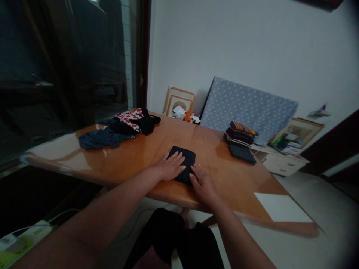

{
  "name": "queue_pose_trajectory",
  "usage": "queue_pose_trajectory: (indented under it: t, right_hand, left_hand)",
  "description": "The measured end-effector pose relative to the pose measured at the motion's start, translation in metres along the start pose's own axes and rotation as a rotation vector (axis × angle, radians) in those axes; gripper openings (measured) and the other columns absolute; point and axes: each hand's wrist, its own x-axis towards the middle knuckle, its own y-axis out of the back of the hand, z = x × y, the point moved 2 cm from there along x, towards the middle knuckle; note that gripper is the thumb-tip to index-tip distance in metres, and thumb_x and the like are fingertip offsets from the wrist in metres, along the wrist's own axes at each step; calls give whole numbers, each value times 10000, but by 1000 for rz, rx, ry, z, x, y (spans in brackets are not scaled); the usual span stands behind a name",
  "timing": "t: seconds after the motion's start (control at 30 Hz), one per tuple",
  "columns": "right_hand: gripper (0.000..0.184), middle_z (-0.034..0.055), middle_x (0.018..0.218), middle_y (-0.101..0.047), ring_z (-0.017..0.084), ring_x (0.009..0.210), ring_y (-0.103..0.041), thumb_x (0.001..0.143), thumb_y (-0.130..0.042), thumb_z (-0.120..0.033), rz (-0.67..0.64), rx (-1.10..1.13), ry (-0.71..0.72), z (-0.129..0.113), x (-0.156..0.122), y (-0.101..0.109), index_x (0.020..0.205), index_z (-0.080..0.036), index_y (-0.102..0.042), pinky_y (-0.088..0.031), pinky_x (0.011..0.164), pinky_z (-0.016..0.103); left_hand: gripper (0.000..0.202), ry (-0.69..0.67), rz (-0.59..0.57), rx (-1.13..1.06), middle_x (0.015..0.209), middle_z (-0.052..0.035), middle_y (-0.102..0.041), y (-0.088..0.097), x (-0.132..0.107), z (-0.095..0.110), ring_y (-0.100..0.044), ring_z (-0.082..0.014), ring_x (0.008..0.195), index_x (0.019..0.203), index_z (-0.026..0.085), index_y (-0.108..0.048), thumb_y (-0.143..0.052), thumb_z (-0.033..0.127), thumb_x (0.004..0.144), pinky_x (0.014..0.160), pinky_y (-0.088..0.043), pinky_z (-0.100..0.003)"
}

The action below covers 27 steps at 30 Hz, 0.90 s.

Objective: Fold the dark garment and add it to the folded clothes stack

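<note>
Black cloth [183, 163], folded into a small square packet, lies flat on the wooden table [134, 157] near the front edge, directly before the person. The left hand [169, 167] rests on it with fingers spread, palm down, covering the near left part. The right hand [202, 183] lies flat too, fingers together, touching the packet's near right corner and the table beside it. Neither hand pinches anything.

Risks noted: the table top is glossy, so a sideways push may slide the packet instead of flattening it, and the folds may open. The packet sits close to the front edge; a pull toward the body could carry it off. Uneven pressure from the two hands may skew the layers.

Condition of the cloth: dark, matt, soft-looking, edges fairly straight, the far corner neat. In the dim light, layers and seams cannot be made out.

Also present: a loose heap of clothes [117, 130] at far left, a folded stack [241, 136] at far right, a white sheet [282, 207] near the right corner.
</note>
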Motion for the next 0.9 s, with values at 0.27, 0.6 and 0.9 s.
queue_pose_trajectory:
  t: [0.27, 0.6, 0.9]
  right_hand:
    - [444, 19, 1491, -496, 249, 1470, -316, 1009, -384, -410, -38, -120, 38, -14, -11, -5, 1414, -327, -545, -73, 1205, 564]
    - [438, 46, 1463, -531, 262, 1445, -365, 980, -442, -388, -38, -6, -7, -11, -8, -5, 1380, -286, -588, -182, 1194, 549]
    - [393, 105, 1105, -731, 239, 1060, -670, 876, -550, -461, 317, 628, -307, 25, -25, 18, 1087, -181, -727, -502, 959, 386]
  left_hand:
    - [639, 12, 10, 14, 1650, -62, -210, -4, 0, 0, -110, -286, 1533, 1553, 278, -335, -285, 590, 998, 1203, -29, -564]
    - [645, 26, 10, 58, 1642, -73, -237, 0, -1, 2, -124, -268, 1531, 1543, 269, -351, -270, 597, 993, 1201, -27, -545]
    - [517, 160, 322, -86, 1437, -150, -539, 23, -8, -11, -471, -267, 1338, 1352, 169, -564, -450, 482, 958, 1101, -333, -380]
